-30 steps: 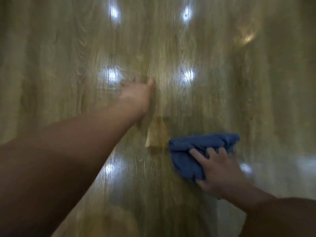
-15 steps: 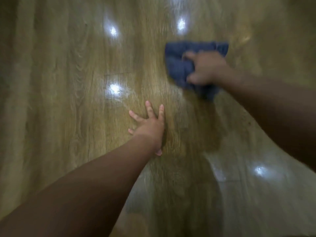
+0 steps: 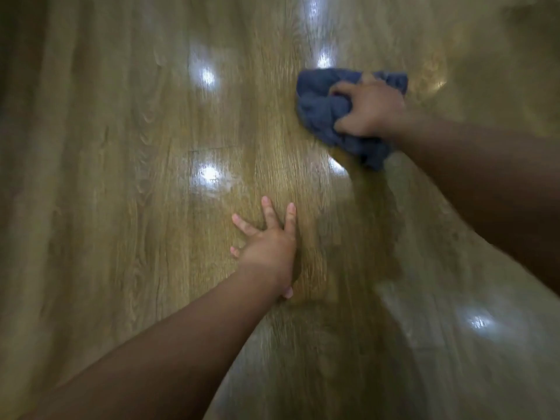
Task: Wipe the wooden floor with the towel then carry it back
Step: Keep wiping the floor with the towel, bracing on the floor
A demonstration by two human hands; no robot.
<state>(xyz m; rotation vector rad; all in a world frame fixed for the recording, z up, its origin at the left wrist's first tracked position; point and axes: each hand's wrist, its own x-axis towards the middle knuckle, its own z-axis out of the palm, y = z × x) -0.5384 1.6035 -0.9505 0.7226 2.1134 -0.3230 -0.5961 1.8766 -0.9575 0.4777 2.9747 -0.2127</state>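
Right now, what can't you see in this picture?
Head view only.
The wooden floor under the blue towel: covered by it.
Fingertips of the right hand: buried in cloth.
Palm of the left hand: pressed onto the floor.
Both elbows: cut off by frame edges.
Floor's far sides: blurred.

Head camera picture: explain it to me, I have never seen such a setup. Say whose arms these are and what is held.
No machine here: a person wears one wide-angle camera on the head, looking down at their own arms. The left hand lies flat, fingers spread, on the glossy wooden floor. The right hand presses a bunched blue towel to the floor farther ahead, its grip curled round the cloth. The white spots are reflected lights.
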